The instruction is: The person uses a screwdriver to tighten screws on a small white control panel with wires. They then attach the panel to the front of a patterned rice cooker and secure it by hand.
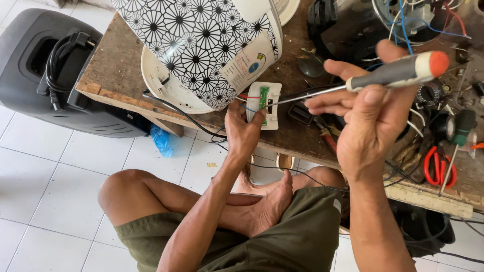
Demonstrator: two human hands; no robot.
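Cluttered wooden bench [116, 65]: patterned cooker [201, 45], wires [403, 20], red pliers [437, 168] beside hands.

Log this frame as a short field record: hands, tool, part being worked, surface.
left hand: holds white panel with green circuit board
right hand: grips screwdriver, grey handle, orange cap; tip at the panel
appliance: white, black flower pattern, tipped on its side, wired to the panel
surface: wooden workbench
nearby: red-handled pliers
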